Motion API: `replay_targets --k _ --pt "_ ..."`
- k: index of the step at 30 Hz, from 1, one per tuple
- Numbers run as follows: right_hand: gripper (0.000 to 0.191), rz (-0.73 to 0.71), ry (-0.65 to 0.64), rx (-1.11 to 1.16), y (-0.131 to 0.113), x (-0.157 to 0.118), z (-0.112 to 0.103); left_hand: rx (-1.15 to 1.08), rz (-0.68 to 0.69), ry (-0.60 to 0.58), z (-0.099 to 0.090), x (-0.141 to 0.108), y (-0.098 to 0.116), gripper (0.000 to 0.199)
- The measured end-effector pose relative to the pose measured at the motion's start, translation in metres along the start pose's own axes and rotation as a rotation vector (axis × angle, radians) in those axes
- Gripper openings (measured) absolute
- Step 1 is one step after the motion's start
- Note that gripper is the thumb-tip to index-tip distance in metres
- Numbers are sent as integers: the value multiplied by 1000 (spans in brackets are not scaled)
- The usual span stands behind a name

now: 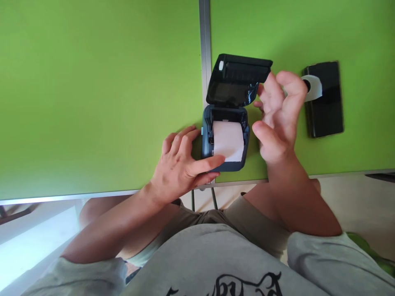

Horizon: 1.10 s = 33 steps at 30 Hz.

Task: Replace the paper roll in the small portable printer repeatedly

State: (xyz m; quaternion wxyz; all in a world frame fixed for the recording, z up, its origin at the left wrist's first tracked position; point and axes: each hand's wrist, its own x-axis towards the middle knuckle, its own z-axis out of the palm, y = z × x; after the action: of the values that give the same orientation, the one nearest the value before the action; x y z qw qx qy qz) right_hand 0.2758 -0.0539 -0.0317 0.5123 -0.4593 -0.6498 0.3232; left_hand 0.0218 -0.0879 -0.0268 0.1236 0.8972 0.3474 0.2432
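A small dark blue printer point(241, 166) stands near the table's front edge with its black lid point(239, 76) raised. White paper point(228, 141) lies in its compartment and reaches over the front rim. My left hand point(185, 160) is at the printer's left side, a finger resting on the paper's lower end and the thumb at the front edge; it holds the printer steady against the table. My right hand point(279, 113) is at the right of the lid, fingers apart and palm up, with fingertips at the lid's right edge.
A black phone-like slab point(327, 111) lies to the right, with a small white roll point(315, 87) overlapping its left edge. A grey metal strip point(205, 41) divides the green tabletop point(101, 90). My legs are below the table's front edge.
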Motion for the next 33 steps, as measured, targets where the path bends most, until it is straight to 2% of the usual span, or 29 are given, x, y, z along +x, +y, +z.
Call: replay_targets --k 3,6,9,12,17,20,24,29,33 --pt "74 -38 66 27 4 2 2 3 8 8 1 0 0 40" --pt "56 -57 241 89 7 5 1 10 20 20 2 0 -1 41" --pt "41 57 304 107 6 5 -1 21 22 20 3 0 -1 44" --pt "40 121 203 47 2 2 -2 29 19 16 3 0 -1 45" --pt "42 79 -13 -93 -7 -2 -2 7 -4 -8 1 -1 0 45" --pt "43 39 -134 -179 -12 -2 -3 -22 -22 17 1 -1 0 61" --pt "39 33 -170 -234 -15 0 -4 1 -48 9 0 1 0 83" --pt "40 16 -161 -226 -14 1 -5 50 -47 -8 -1 3 1 81" --pt "41 12 -221 -249 -16 4 -9 50 -45 -1 0 3 1 80"
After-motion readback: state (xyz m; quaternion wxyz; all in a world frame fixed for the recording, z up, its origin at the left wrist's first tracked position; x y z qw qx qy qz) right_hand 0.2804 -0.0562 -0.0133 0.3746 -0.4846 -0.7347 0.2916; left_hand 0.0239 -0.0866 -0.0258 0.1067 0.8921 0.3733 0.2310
